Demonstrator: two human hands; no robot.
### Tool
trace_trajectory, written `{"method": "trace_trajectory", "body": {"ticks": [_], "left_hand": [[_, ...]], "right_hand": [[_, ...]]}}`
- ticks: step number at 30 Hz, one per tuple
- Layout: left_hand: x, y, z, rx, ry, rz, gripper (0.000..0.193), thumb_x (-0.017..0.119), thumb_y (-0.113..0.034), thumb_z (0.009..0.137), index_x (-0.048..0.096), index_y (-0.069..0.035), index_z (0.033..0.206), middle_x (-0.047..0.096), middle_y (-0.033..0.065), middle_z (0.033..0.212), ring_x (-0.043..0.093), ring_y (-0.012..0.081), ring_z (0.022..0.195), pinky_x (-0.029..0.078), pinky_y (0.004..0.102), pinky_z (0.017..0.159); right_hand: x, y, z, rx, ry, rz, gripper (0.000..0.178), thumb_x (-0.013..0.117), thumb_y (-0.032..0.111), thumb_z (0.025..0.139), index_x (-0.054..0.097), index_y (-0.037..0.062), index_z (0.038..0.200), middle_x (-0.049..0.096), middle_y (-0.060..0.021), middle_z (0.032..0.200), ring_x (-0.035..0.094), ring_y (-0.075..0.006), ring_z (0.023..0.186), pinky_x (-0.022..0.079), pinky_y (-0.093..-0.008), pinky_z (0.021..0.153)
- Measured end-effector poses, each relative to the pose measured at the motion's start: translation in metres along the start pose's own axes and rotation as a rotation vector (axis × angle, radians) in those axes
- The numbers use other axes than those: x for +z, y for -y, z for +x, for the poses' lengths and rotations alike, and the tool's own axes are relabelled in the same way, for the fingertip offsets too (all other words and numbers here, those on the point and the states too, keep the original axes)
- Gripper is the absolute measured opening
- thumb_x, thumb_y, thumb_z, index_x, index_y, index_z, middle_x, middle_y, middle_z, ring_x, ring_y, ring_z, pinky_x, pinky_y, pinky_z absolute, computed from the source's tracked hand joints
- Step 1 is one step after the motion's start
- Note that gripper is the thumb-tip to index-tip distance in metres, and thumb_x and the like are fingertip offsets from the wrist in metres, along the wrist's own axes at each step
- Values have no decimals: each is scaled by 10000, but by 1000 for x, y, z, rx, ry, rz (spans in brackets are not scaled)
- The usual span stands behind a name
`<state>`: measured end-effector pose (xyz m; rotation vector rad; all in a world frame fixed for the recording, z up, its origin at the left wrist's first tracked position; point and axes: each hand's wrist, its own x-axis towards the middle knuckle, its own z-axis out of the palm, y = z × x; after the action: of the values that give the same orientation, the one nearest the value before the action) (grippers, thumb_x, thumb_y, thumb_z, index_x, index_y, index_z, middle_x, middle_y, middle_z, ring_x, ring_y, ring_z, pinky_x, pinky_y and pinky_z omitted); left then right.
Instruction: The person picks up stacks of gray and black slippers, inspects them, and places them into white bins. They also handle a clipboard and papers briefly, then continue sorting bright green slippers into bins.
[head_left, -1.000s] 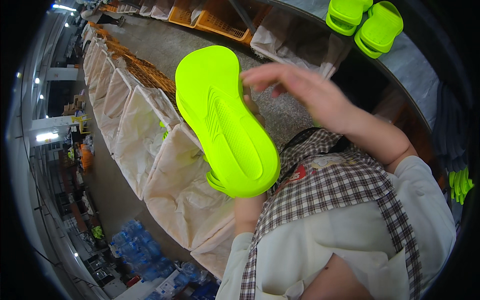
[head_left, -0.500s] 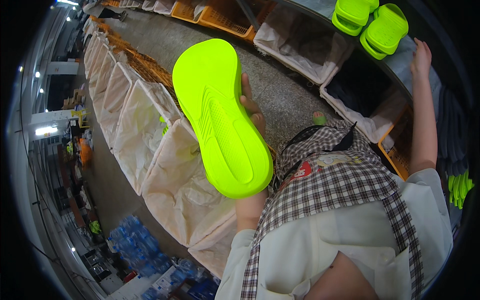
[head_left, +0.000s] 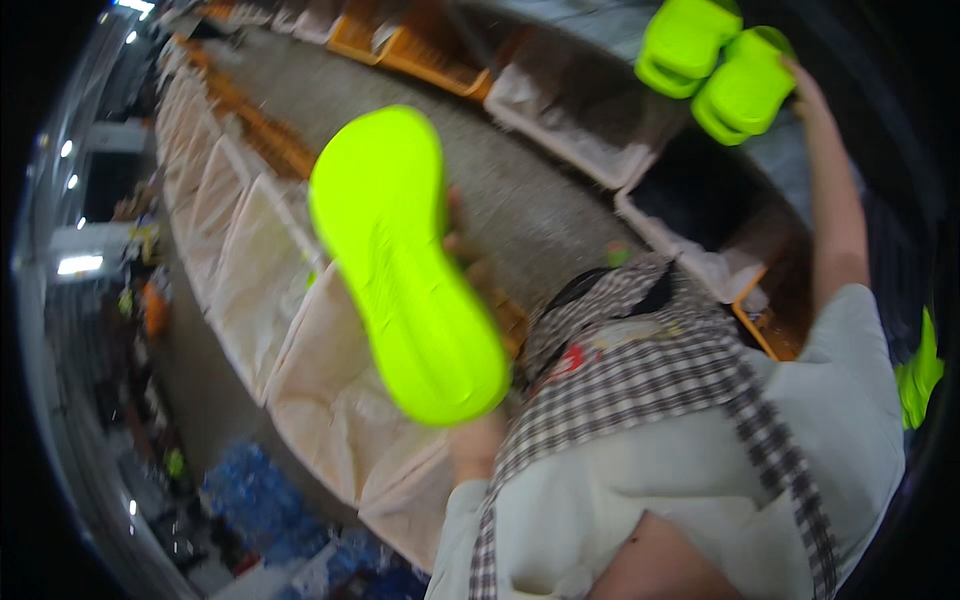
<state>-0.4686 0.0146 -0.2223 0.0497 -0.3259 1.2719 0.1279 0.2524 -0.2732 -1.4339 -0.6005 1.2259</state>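
My left hand (head_left: 472, 262) holds up a neon yellow-green slipper (head_left: 405, 260), its sole turned towards me. The fingers show only along the slipper's right edge; the rest of the hand is hidden behind it. At the upper right, two matching slippers (head_left: 688, 45) lie side by side on a grey-blue work surface (head_left: 790, 180). My right hand (head_left: 806, 92) reaches to the right edge of the nearer one (head_left: 743, 90) and appears to touch it. Blur and the slipper hide most of those fingers.
Cloth-lined bins (head_left: 335, 400) stand in a row on the left. More lined bins (head_left: 580, 150) and orange crates (head_left: 430, 60) run below the work surface. Dark and neon pieces (head_left: 918, 375) hang or stack at far right. Blue bottles (head_left: 265, 500) stand at lower left.
My right hand has come from beside the nearer slipper to its edge. The held slipper sits slightly lower and further left, and the whole view has shifted and blurred.
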Motion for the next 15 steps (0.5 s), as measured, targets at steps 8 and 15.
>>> {"method": "trace_trajectory", "body": {"ticks": [8, 15], "left_hand": [[3, 22, 0, 172, -289, 449, 526, 506, -227, 920, 314, -83, 1388, 361, 191, 1390, 554, 278, 1095, 527, 425, 776], [-7, 16, 3, 178, -347, 580, 529, 510, -214, 919, 307, -86, 1390, 372, 186, 1378, 557, 276, 1082, 528, 417, 779]], "right_hand": [[27, 15, -68, -65, -141, 26, 338, 549, 142, 842, 508, 18, 1155, 584, -165, 1116, 567, -315, 1015, 419, -491, 914], [26, 15, -137, -22, -195, 424, 329, 504, 146, 876, 486, 36, 1186, 575, -156, 1138, 555, -312, 1059, 427, -521, 910]]}}
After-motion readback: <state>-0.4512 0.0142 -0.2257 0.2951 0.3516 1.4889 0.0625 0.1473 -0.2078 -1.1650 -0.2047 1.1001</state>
